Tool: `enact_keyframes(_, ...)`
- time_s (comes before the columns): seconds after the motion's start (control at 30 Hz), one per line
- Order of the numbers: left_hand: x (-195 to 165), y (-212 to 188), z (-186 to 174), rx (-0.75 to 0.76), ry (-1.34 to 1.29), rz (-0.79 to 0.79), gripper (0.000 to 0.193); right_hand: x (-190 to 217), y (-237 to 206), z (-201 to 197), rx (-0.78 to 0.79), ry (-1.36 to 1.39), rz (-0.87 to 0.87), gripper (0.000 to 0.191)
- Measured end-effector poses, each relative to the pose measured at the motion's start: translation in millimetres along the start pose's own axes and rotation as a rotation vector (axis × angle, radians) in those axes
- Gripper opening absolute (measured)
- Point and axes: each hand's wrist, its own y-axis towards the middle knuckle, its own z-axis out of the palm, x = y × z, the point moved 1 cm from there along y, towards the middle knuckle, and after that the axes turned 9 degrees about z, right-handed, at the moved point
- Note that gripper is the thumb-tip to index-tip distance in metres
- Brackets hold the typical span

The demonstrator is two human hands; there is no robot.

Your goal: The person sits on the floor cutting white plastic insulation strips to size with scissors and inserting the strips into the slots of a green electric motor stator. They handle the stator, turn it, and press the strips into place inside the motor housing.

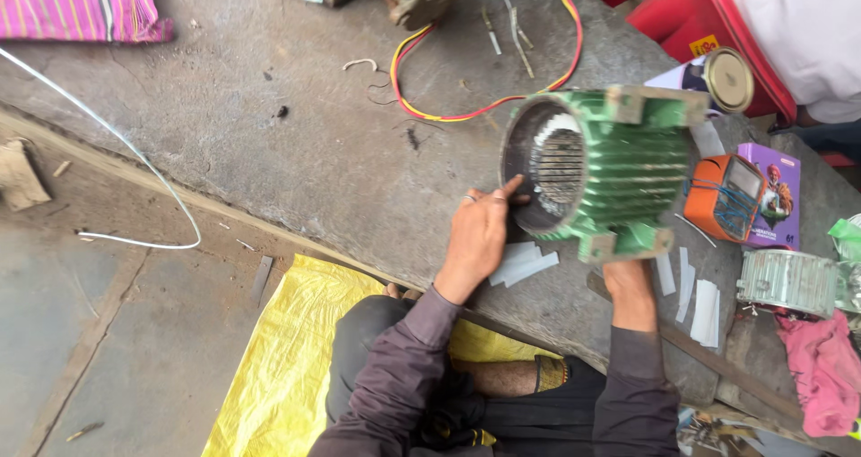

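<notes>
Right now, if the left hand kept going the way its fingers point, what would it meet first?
The left hand already touches the rim of the green motor housing; straight on, its fingers would likely enter the open bore and meet the slotted core inside.

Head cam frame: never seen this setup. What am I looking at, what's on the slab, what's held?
There is only one picture, taken from a camera on the person's head, looking down at their own two bare hands. No robot is involved. The person sits at the edge of a grey concrete slab, legs over a yellow sack.

The green finned motor housing lies on its side, open end toward the left hand. The left hand rests on its rim, fingers at the opening, where slots show inside. The right hand grips the housing from below.

Around it on the slab are white paper strips, red and yellow wires, an orange meter, a purple box, a round tin and a pink rag. Someone else's white garment shows at top right.
</notes>
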Motion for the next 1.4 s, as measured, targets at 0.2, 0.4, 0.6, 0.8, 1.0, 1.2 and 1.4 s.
enact_keyframes(0.2, 3, 3, -10, 0.016, -0.061, 0.008, 0.048, -8, -5, -9, -0.089, 0.203, 0.091, 0.037)
enact_keyframes(0.4, 4, 2, -12, 0.021, -0.059, 0.011, 0.048, -5, -2, -13, -0.044, 0.166, 0.036, 0.033)
enact_keyframes(0.6, 1, 2, -11, 0.024, -0.05, 0.018, 0.048, -5, -3, -17, -0.016, 0.071, 0.047, 0.031)
enact_keyframes(0.8, -6, 1, -8, 0.066, 0.042, 0.038, 0.05, -13, -1, -14, -0.049, 0.076, 0.054, 0.04)
enact_keyframes(1.0, -6, 1, -8, 0.059, 0.018, 0.046, 0.052, -18, 1, -19, -0.044, 0.132, 0.087, 0.039)
enact_keyframes(1.2, -5, 2, -6, 0.103, 0.079, 0.07, 0.055, -22, 3, -24, 0.017, 0.12, 0.066, 0.045)
enact_keyframes(1.4, -4, 3, -8, 0.098, 0.069, 0.053, 0.055, -9, -6, -9, -0.038, -0.001, 0.085, 0.044)
